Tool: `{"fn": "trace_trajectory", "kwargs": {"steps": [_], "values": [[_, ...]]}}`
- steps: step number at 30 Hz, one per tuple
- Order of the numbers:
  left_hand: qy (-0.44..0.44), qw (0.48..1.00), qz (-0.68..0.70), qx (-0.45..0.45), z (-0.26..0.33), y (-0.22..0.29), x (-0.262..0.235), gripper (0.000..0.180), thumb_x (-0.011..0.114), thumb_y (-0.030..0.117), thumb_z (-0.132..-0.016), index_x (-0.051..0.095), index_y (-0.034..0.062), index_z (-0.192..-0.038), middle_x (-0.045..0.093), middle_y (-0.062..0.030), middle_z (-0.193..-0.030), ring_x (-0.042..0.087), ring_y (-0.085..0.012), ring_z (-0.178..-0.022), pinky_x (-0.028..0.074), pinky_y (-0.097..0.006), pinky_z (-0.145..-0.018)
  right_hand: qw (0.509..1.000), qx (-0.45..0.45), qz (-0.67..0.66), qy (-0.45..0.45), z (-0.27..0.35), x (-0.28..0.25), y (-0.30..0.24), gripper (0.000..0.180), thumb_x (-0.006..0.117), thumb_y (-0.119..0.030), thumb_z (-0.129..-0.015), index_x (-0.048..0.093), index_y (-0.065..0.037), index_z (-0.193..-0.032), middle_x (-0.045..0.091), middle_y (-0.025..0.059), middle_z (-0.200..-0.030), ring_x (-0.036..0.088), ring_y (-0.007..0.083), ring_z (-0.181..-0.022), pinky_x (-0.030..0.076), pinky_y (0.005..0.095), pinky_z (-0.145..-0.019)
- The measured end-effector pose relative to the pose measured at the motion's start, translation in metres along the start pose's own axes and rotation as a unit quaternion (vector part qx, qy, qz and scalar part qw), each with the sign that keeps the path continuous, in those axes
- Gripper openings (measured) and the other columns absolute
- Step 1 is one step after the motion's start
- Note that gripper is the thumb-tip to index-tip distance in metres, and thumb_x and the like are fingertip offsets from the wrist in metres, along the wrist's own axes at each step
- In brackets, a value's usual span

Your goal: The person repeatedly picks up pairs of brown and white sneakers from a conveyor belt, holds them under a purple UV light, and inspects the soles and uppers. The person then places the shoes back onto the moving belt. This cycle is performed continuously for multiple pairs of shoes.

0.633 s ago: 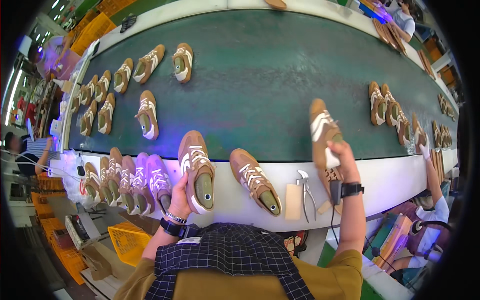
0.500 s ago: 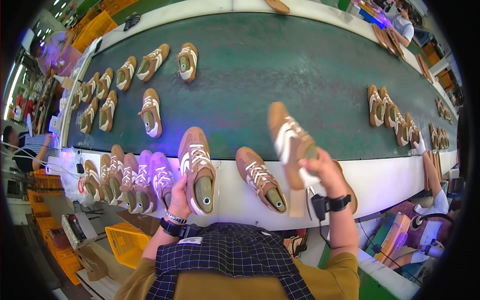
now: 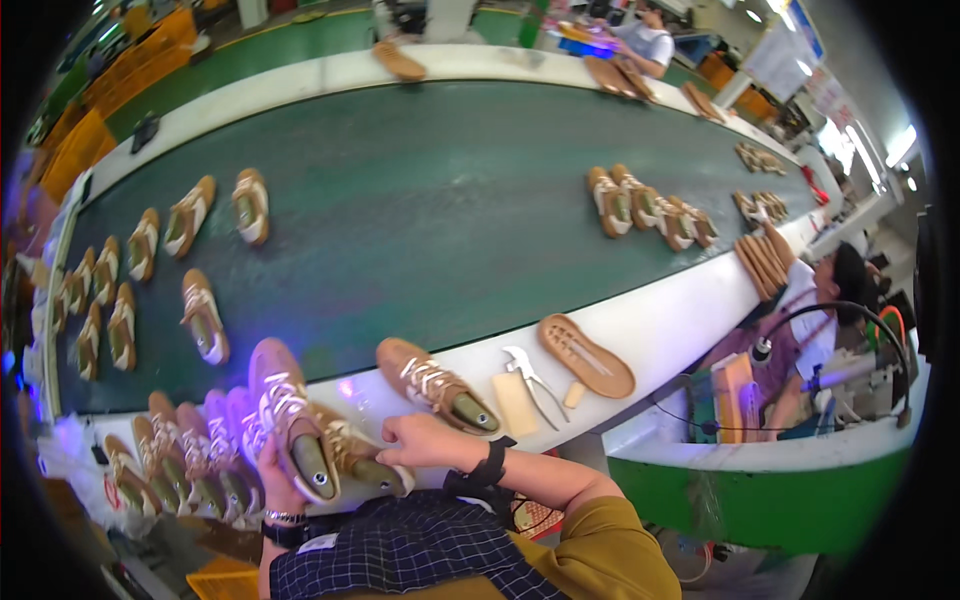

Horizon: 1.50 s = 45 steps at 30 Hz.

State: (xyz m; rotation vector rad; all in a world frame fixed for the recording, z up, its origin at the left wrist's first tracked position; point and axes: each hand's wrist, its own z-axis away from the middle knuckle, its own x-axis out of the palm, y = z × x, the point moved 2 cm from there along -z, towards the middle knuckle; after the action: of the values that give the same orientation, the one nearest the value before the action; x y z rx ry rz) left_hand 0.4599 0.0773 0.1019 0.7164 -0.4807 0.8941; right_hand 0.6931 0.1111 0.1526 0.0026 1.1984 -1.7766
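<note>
low in the frame, left of centre, the left hand (image 3: pixel 275 478) grips a tan lasted shoe (image 3: pixel 285 420) from beneath, toe pointing up-frame, white laces and stripes showing, an olive last filling the opening. the right hand (image 3: pixel 425 440) is closed over a second tan shoe (image 3: pixel 355 458), which lies touching the first on the white bench edge (image 3: pixel 680 320); how firmly it is clamped cannot be told.

risk noted: both shoes sit at the near lip of the bench, so a loose grip could let one slide off toward the person's lap. the two uppers press together, and rubbing could scuff the suede-like surface. a third shoe (image 3: pixel 435 385) lies just right of the right hand, and a careless elbow could knock it.

further right on the bench lie metal pincers (image 3: pixel 530 375), a pale block (image 3: pixel 515 403) and a tan outsole (image 3: pixel 585 355). a violet-lit row of finished shoes (image 3: pixel 180 460) crowds the lower left. more pairs rest on the green conveyor belt (image 3: pixel 430 220). another person (image 3: pixel 820 310) works at the right edge.
</note>
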Motion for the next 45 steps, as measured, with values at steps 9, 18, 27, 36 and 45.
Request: {"fn": "trace_trajectory", "kwargs": {"steps": [9, 18, 27, 36, 45], "values": [[-0.098, 0.994, -0.020, -0.038, -0.017, -0.012, 0.029, 0.059, 0.039, 0.045, -0.090, 0.043, -0.0015, -0.126, 0.056, -0.0192, -0.114, 0.059, -0.0304, -0.097, 0.051, -0.041, -0.082, 0.903, 0.135, 0.022, 0.408, 0.042, -0.250, 0.120, 0.033, 0.070, -0.029, -0.071, 0.061, -0.002, -0.087, 0.064, 0.0147, -0.077, 0.063, 0.0268, -0.073, 0.050, 0.0344, -0.067], [0.049, 0.998, -0.029, -0.005, -0.036, -0.032, 0.066, 0.057, 0.042, 0.048, -0.088, 0.047, 0.0031, -0.123, 0.058, -0.0167, -0.108, 0.059, -0.0307, -0.092, 0.052, -0.042, -0.076, 0.734, 0.369, 0.114, 0.558, 0.057, -0.435, 0.322, 0.059, 0.068, -0.030, -0.066, 0.050, 0.005, -0.110, 0.054, 0.0250, -0.113, 0.053, 0.0389, -0.106, 0.044, 0.0420, -0.091], [0.086, 0.991, -0.101, 0.014, -0.048, -0.038, 0.084, 0.054, 0.042, 0.048, -0.089, 0.048, 0.0044, -0.121, 0.059, -0.0151, -0.107, 0.060, -0.0285, -0.090, 0.052, -0.040, -0.076, 0.730, 0.375, 0.101, 0.562, 0.024, -0.490, 0.392, 0.059, 0.072, -0.024, -0.063, 0.048, 0.004, -0.108, 0.057, 0.0245, -0.110, 0.055, 0.0362, -0.105, 0.045, 0.0404, -0.090], [0.120, 0.989, -0.091, -0.007, -0.059, -0.053, 0.096, 0.057, 0.043, 0.051, -0.087, 0.050, 0.0026, -0.118, 0.061, -0.0158, -0.096, 0.062, -0.0283, -0.076, 0.053, -0.039, -0.063, 0.738, 0.437, 0.099, 0.505, 0.025, -0.474, 0.377, 0.070, 0.078, -0.026, -0.057, 0.045, 0.005, -0.111, 0.061, 0.0244, -0.103, 0.060, 0.0363, -0.098, 0.048, 0.0386, -0.085], [0.075, 0.996, -0.049, -0.002, -0.054, -0.055, 0.072, 0.054, 0.041, 0.048, -0.090, 0.049, 0.0025, -0.118, 0.060, -0.0160, -0.099, 0.062, -0.0289, -0.080, 0.054, -0.039, -0.067, 0.804, 0.349, -0.030, 0.480, 0.036, -0.362, 0.294, 0.060, 0.078, -0.025, -0.058, 0.055, 0.007, -0.103, 0.063, 0.0222, -0.098, 0.063, 0.0308, -0.091, 0.050, 0.0366, -0.080]]}}
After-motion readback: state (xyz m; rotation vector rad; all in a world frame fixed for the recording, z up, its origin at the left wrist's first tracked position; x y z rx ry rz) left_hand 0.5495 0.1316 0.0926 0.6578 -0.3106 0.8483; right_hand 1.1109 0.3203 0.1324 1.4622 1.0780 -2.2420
